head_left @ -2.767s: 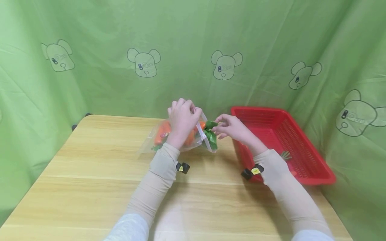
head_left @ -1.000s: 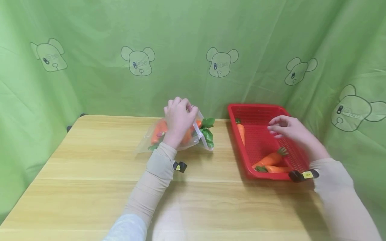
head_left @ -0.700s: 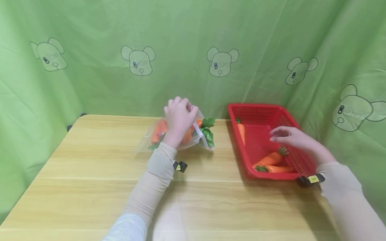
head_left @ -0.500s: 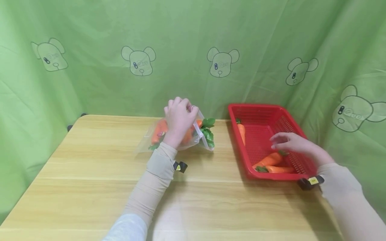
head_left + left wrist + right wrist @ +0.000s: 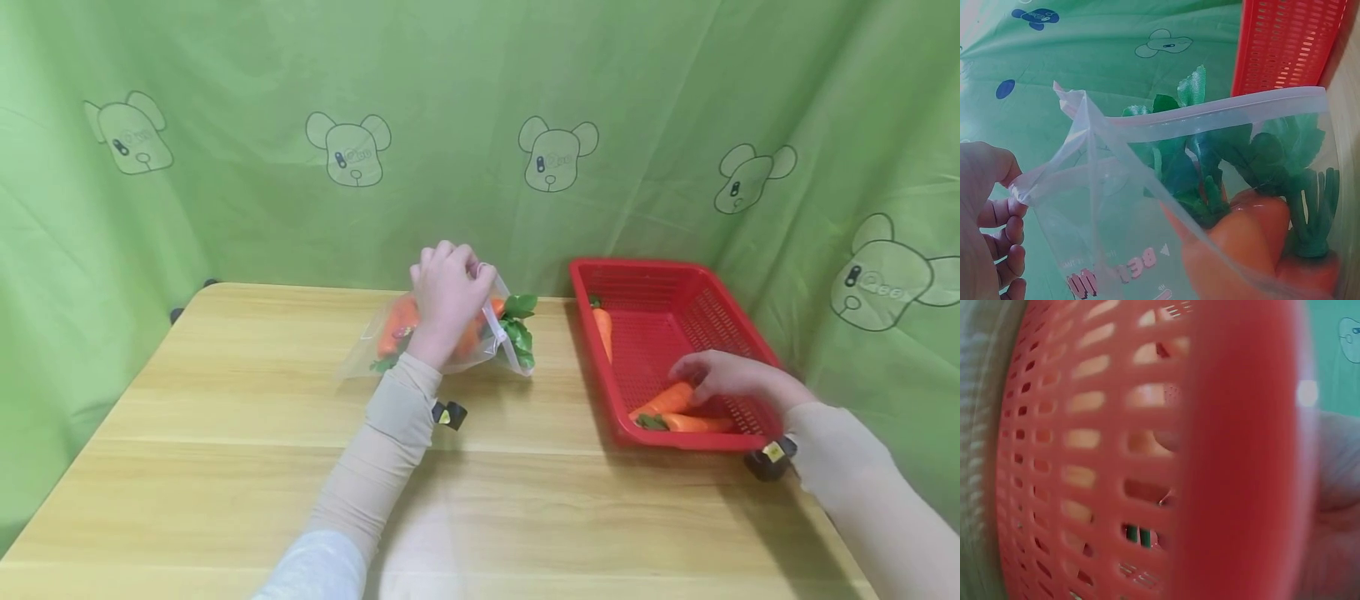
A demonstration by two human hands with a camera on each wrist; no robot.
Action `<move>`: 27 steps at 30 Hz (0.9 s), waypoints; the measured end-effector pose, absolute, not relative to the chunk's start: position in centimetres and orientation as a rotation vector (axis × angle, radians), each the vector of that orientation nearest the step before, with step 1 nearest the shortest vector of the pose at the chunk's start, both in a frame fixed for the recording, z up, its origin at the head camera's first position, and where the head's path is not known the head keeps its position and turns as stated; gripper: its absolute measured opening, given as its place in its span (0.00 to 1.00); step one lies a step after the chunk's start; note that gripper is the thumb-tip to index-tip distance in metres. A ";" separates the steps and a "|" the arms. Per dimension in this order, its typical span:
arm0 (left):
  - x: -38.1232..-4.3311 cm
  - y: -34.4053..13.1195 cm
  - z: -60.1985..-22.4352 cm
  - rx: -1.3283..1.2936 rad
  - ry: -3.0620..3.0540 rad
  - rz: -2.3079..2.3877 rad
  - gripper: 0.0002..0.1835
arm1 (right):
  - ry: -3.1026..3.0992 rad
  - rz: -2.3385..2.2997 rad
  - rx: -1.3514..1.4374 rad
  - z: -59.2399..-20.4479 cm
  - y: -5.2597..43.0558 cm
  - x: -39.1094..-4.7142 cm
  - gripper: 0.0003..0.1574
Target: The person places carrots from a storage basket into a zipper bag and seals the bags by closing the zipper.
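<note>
My left hand (image 5: 450, 287) pinches the upper edge of a clear zip bag (image 5: 1125, 244) between thumb and finger, and the bag's mouth faces right. Inside are several orange carrots (image 5: 1235, 244) with green leaves (image 5: 517, 329) poking out of the mouth. My right hand (image 5: 731, 375) is down in the red basket (image 5: 600, 379), at the stem end of a carrot (image 5: 663, 402). Its curved fingers cover that end, so whether they grip is hidden. In the right wrist view the basket wall (image 5: 1241, 450) blocks most of the hand.
Another carrot (image 5: 697, 423) lies along the basket's near side, and one more carrot (image 5: 603, 333) leans by its left wall. The basket stands at the right of the wooden table (image 5: 247, 467). A green curtain (image 5: 450, 75) hangs behind.
My right hand has gone from the bag's mouth over to the basket, then down onto a carrot's stem end. The left hand keeps holding the bag edge in place.
</note>
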State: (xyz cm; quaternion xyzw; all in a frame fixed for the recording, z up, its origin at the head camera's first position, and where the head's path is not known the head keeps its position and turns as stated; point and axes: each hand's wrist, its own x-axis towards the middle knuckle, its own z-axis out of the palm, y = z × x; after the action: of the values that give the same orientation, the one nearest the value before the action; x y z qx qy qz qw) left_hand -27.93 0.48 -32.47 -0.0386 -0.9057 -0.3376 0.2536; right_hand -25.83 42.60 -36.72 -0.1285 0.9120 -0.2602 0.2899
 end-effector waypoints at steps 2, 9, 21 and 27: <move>-27.9 0.5 -32.4 -0.107 -2.455 -0.924 0.11 | 2.425 -0.685 -0.283 -36.7 42.6 -25.8 0.32; -27.8 0.5 -32.4 -0.115 -2.453 -0.934 0.11 | 2.426 -0.604 -0.233 -36.9 42.8 -25.6 0.35; -27.8 0.4 -32.4 -0.113 -2.450 -0.928 0.11 | 2.464 -0.482 -0.236 -37.2 42.5 -25.6 0.35; -27.8 0.4 -32.4 -0.112 -2.455 -0.929 0.10 | 2.467 -0.504 -0.259 -37.6 42.8 -25.9 0.30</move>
State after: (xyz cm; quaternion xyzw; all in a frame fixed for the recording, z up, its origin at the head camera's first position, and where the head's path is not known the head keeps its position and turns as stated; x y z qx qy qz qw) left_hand -27.80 0.38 -32.37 -0.0413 -0.9037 -0.3420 0.2544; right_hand -25.86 42.77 -37.61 -0.0975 0.9296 -0.1900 0.3005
